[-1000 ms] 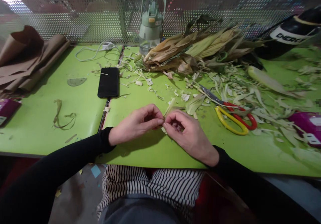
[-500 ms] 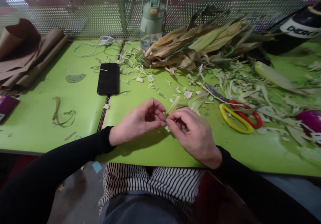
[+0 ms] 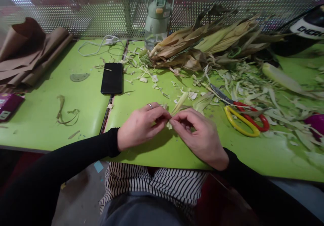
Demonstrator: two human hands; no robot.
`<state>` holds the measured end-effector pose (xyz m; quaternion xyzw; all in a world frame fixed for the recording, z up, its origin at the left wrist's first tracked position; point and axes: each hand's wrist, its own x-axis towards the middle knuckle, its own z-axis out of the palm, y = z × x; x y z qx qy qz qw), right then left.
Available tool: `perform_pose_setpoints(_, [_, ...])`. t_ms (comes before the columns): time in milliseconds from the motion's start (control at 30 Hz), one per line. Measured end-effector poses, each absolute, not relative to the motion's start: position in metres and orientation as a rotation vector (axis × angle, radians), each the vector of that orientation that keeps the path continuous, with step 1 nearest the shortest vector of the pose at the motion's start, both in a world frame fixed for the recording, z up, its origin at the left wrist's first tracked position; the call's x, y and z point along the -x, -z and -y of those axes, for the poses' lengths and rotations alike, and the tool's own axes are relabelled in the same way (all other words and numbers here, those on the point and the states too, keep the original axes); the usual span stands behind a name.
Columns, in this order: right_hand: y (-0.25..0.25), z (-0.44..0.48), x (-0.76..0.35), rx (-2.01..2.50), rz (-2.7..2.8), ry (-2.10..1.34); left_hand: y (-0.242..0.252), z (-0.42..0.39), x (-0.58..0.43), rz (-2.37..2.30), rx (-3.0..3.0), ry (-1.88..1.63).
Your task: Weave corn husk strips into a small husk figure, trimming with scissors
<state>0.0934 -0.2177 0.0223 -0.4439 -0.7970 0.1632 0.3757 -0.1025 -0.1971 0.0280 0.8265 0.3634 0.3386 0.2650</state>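
Observation:
My left hand (image 3: 141, 124) and my right hand (image 3: 199, 136) meet fingertip to fingertip above the front of the green table (image 3: 83, 118). Both pinch a narrow pale strip of corn husk (image 3: 177, 106) that runs up and to the right from between the fingertips. A ring shows on a finger of my left hand. Both forearms wear black sleeves. A pair of scissors (image 3: 243, 118) with one yellow and one red handle lies just right of my right hand, blades pointing up-left.
A heap of dried corn husks (image 3: 207, 45) lies at the back, with husk scraps scattered right. A black phone (image 3: 112, 78), a white cable (image 3: 98, 47), a green bottle (image 3: 159, 16), brown paper (image 3: 27, 55) and purple packets (image 3: 7, 105) also sit here. Perforated metal screen behind.
My hands stay pinched on the husk strip; the left hand has rolled slightly so its ring now shows. The view has shifted a little, so everything sits slightly further right.

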Motion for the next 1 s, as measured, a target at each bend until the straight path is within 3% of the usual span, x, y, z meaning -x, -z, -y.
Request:
perform_pose_setpoints(233, [-0.020,0.216,-0.094,1.130,2.069,-0.392,-0.034,0.184,0.108,-0.832,-1.386,-0.507])
perform_pose_setpoints(400, [-0.019,0.217,-0.093,1.168,2.056,-0.488,-0.033,0.183,0.107,-0.800,-1.239,-0.439])
perform_pose_setpoints(567, [-0.018,0.217,-0.093,1.167,2.044,-0.528,-0.027,0.186,0.102,-0.803,-1.428,-0.546])
perform_pose_setpoints(833, [-0.016,0.214,-0.095,1.205,1.951,-0.750,-0.025,0.188,0.107,-0.816,-2.254,-0.740])
perform_pose_setpoints(1000, [-0.017,0.215,-0.095,1.254,1.884,-0.890,-0.022,0.190,0.109,-0.949,-2.386,-0.759])
